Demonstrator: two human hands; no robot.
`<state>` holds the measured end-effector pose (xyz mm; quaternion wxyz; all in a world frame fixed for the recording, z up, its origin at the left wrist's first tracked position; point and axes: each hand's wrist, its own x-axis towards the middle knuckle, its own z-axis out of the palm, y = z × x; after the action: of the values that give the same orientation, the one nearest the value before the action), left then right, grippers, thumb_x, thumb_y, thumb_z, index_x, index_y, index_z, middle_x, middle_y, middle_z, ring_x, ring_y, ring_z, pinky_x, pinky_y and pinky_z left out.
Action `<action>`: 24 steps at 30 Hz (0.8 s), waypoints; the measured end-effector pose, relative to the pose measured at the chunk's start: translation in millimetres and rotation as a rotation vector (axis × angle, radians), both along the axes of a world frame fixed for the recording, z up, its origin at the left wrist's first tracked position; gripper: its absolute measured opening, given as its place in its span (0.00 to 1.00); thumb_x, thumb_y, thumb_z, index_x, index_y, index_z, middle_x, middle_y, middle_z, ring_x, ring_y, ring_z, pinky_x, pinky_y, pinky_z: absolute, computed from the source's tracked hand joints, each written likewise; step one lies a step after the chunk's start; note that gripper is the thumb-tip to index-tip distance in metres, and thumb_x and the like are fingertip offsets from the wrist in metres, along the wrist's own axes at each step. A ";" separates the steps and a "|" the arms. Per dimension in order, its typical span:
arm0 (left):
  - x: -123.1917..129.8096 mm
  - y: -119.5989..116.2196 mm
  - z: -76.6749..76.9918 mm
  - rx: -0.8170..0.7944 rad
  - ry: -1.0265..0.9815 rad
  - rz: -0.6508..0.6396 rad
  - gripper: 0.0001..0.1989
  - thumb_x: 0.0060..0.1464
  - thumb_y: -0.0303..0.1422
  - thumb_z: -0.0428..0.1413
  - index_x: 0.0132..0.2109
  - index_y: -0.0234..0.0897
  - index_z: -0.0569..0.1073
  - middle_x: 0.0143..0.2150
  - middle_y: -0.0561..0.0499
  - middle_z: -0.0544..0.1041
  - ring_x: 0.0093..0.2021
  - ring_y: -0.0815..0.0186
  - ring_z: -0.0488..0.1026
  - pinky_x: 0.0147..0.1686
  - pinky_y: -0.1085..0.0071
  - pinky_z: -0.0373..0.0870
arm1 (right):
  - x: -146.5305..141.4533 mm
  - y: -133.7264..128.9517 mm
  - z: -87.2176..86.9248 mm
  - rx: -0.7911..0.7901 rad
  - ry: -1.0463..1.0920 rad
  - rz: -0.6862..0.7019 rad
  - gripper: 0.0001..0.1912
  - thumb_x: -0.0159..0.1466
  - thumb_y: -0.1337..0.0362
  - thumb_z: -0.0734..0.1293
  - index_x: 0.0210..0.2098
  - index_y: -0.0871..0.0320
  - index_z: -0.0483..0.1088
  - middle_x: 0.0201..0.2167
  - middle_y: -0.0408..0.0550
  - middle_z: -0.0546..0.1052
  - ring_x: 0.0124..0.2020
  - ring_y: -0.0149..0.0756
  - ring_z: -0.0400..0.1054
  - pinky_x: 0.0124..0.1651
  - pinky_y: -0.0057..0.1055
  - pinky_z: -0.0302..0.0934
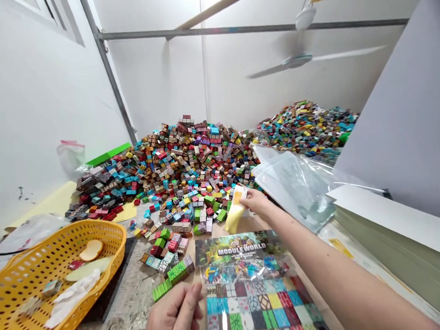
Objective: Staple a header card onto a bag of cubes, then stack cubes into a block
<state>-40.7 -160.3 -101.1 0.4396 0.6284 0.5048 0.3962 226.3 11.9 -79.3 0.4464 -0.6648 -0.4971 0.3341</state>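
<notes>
My right hand point(256, 202) reaches forward and pinches a yellow and white packet point(235, 211) just beyond the printed package. My left hand point(175, 314) is curled at the bottom, its thumb against the fingers, by the package's left edge; whether it holds anything small is hidden. The package point(256, 303) labelled MODULEWORLD lies flat before me, with rows of patterned blocks and a clear bag of small blue and red pieces point(246, 271). Left of it sit joined patterned blocks point(180, 270).
A large heap of small blocks point(189, 157) rises behind, with another heap point(311, 128) at the back right. At left stands a yellow perforated basket point(108, 243) with scraps. Clear plastic bags point(292, 180) and a paper stack point(402, 242) are at right. A fan point(297, 60) hangs above.
</notes>
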 end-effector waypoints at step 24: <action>64.1 -36.2 18.2 -0.367 -0.382 -0.051 0.13 0.48 0.40 0.58 0.33 0.33 0.74 0.27 0.52 0.73 0.26 0.72 0.66 0.25 0.78 0.62 | -50.9 -216.7 7.9 0.427 -0.352 0.109 0.09 0.60 0.66 0.62 0.41 0.57 0.64 0.37 0.49 0.67 0.34 0.35 0.65 0.38 0.35 0.63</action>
<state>23.4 -196.5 -82.9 0.6432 0.4646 0.4603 0.3982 175.4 -204.8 -71.4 0.4645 -0.5756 -0.6614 0.1245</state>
